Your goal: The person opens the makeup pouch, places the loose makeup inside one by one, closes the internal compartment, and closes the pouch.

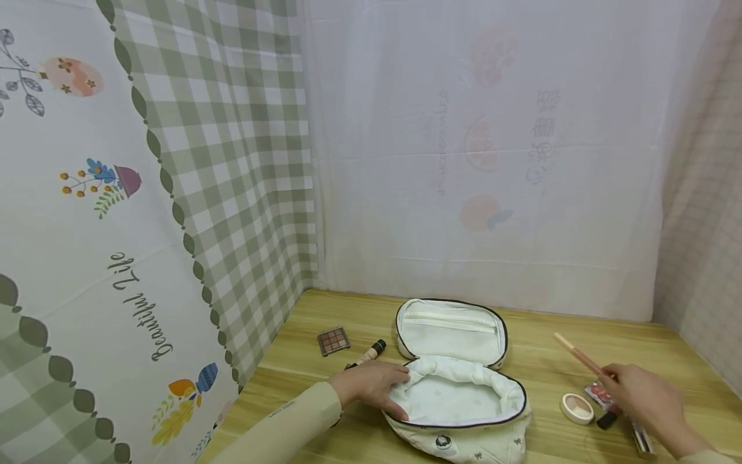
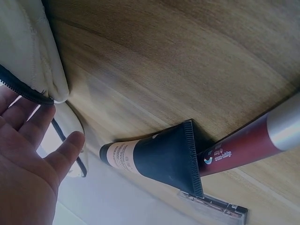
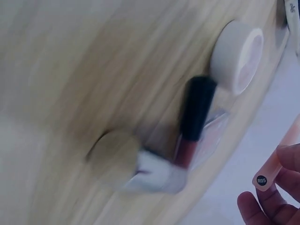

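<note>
A white cosmetic bag [image 1: 452,444] stands on the table with its lid [image 1: 452,341] folded back and its padded inside showing. My left hand [image 1: 373,385] rests on the bag's left rim with its fingers spread. Seen from the left wrist, the fingers reach to the dark zipper [image 2: 23,89]. Off to the right of the bag, my right hand [image 1: 646,396] holds a slim pink cosmetic stick [image 1: 587,361] above the table. A dark round label, R05, marks one end of this stick [image 3: 272,171] in the right wrist view.
Left of the bag lie an eyeshadow palette [image 1: 333,341], a black and beige squeeze tube [image 2: 161,159] and a dark red tube [image 2: 239,147]. Under my right hand are a round compact [image 1: 577,409], a black-capped lip tube [image 3: 197,108], a flat clear case [image 3: 213,136] and a round-ended container [image 3: 115,159].
</note>
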Available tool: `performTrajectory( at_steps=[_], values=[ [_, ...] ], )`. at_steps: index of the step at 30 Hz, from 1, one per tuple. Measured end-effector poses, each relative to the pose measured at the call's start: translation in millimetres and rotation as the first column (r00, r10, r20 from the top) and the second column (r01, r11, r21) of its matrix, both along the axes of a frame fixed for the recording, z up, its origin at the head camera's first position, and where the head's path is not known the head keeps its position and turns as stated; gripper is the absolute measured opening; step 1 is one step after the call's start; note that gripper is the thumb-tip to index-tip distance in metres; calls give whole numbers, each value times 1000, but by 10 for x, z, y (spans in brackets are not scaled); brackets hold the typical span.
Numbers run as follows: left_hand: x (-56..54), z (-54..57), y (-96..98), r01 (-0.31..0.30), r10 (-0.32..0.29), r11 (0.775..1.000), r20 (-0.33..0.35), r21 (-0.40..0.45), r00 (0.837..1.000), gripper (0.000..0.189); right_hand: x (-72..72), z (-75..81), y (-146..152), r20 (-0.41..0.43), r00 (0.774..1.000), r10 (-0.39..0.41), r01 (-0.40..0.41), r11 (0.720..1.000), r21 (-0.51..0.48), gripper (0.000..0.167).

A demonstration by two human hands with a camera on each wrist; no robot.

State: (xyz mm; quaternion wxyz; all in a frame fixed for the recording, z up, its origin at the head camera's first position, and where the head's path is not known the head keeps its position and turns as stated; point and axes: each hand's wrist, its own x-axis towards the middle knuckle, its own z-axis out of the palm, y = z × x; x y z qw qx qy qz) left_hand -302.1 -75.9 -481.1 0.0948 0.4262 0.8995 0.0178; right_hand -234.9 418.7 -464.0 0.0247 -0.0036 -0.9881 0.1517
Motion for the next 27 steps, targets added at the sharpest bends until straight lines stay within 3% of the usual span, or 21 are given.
performTrajectory(
  at_steps=[6, 10, 20, 23, 27],
  values=[
    [-39, -6, -3, -10, 8, 998, 38, 59, 999, 78, -63, -5, -179, -136, 989, 54, -47, 997, 58, 34],
    [-87, -20, 17, -48, 39, 992, 80, 117, 996, 76, -106, 16, -292, -155, 986, 57, -46, 996, 71, 33],
    [-215, 26, 88, -102, 90, 976, 70, 193, 994, 62, -215, 17, -512, -187, 978, 95, -83, 994, 70, 26],
    [-273, 43, 96, -139, 120, 960, 93, 245, 988, 60, -234, 25, -569, -198, 974, 108, -95, 993, 73, 25],
    [-355, 73, 91, -248, 213, 915, 142, 320, 967, 60, -253, 40, -646, -202, 973, 112, -101, 993, 65, 24]
  ],
)
